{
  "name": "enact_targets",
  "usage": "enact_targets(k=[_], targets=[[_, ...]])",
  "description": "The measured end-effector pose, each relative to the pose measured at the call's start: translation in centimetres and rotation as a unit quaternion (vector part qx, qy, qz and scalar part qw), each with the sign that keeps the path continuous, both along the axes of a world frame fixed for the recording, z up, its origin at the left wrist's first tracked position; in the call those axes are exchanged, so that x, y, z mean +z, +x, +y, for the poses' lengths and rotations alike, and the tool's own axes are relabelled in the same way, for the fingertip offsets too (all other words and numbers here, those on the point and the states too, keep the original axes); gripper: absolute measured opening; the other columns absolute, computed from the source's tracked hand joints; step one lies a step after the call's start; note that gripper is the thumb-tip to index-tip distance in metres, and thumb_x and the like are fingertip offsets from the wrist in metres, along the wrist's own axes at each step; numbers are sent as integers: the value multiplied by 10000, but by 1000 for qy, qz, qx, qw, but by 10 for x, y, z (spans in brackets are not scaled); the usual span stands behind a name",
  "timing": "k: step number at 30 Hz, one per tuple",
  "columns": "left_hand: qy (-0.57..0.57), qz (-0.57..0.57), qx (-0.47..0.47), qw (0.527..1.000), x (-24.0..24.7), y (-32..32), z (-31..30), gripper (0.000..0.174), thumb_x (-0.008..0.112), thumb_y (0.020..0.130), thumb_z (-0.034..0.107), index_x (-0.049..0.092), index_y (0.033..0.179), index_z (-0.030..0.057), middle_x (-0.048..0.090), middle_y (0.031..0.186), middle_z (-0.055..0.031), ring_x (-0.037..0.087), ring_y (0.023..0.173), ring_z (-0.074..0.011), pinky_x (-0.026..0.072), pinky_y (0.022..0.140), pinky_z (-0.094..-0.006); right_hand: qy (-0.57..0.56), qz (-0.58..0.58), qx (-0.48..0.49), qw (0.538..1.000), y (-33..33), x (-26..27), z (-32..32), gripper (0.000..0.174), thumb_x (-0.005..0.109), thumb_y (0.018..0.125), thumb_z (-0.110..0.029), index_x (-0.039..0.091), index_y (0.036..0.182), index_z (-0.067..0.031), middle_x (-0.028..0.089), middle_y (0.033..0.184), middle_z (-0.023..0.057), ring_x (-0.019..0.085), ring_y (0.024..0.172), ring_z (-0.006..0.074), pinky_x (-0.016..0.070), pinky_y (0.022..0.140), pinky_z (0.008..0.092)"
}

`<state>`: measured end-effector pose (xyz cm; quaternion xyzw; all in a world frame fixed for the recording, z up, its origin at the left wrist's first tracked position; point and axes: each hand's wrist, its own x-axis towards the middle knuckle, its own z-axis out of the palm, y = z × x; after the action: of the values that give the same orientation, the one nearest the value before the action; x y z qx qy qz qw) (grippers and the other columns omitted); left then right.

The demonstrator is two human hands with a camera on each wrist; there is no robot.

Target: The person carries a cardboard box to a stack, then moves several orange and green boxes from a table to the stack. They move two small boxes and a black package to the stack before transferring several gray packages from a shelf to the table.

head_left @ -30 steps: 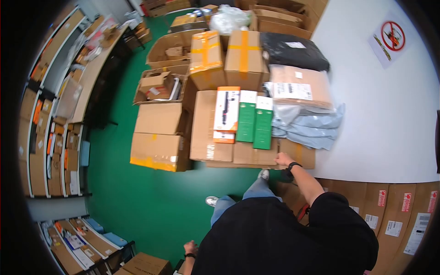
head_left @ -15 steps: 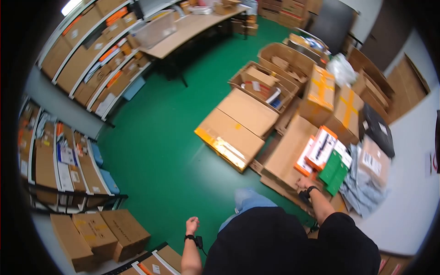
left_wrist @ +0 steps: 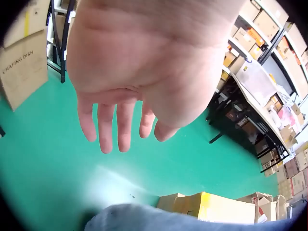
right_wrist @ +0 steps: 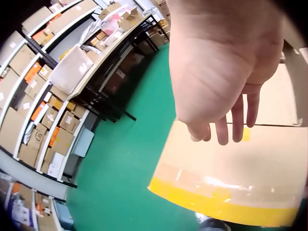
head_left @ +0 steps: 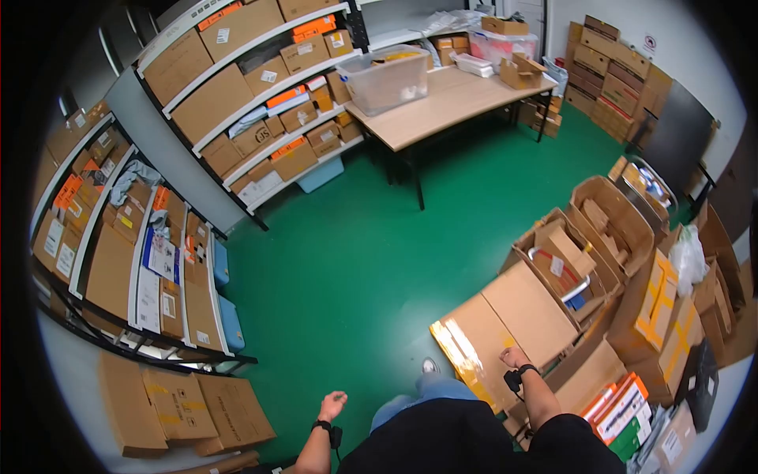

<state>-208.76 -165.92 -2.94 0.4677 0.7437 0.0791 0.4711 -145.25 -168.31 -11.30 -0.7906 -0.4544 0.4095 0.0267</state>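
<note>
My left hand hangs over the green floor at my left side. In the left wrist view its fingers point down, loose and slightly bent, with nothing in them. Over a closed brown carton with shiny yellow tape along its near edge is my right hand. The right wrist view has its fingers hanging loosely, also holding nothing, and they overlap the carton top there. Orange-and-white boxes and a green box lie on cardboard to the right of that hand.
Open cartons stand behind the closed one, beside tall taped boxes. A wooden table bears a clear plastic bin. Loaded shelves line the left wall. Brown cartons stand at the lower left on the green floor.
My view has swung left, from the stacked parcels toward the table and shelves. My right hand has gone from beside the green boxes to over the taped carton; my left hand shows more fully.
</note>
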Motion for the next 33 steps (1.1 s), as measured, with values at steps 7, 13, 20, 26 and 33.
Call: enact_targets(k=[7, 13, 20, 26, 33], targets=[[-105, 60, 91, 989, 7, -15, 94, 320, 646, 868, 286, 672, 1132, 107, 713, 891, -61, 672, 723, -165, 539, 641, -295, 109, 104, 0, 989, -12, 42, 226, 210, 638, 846, -202, 718, 970, -53, 720, 903, 124, 685, 855, 203, 530, 786, 328], [-233, 23, 62, 970, -54, -29, 235, 269, 579, 873, 225, 683, 1111, 153, 714, 935, -64, 689, 752, -231, 523, 612, -358, 83, 16, -2, 996, 20, -24, 332, 340, 574, 863, -378, 717, 874, -70, 696, 813, 153, 684, 790, 267, 529, 746, 379], [-137, 81, 31, 987, -75, 43, 584, 311, 550, 862, 319, 705, 998, 86, 714, 859, -100, 688, 686, -246, 531, 617, -383, -143, 134, -214, 957, 67, -16, 424, 269, 608, 898, -208, 682, 1048, 3, 705, 944, 163, 685, 779, 255, 545, 634, 360], [77, 73, -183, 977, -77, 222, 922, 328, 633, 851, 351, 689, 1059, 105, 706, 956, -106, 662, 881, -256, 518, 793, -380, 0, 138, -343, 929, 124, 15, 546, 301, 653, 888, -262, 687, 1010, 12, 700, 880, 93, 652, 752, 177, 517, 665, 341], [182, -1, -245, 952, 9, 527, 1155, 317, 637, 872, 279, 651, 1125, 88, 701, 981, -165, 664, 953, -314, 520, 851, -405, -48, 118, -347, 929, 283, -62, 643, 343, 665, 842, -342, 721, 1039, -67, 726, 871, 86, 698, 736, 186, 558, 699, 328]])
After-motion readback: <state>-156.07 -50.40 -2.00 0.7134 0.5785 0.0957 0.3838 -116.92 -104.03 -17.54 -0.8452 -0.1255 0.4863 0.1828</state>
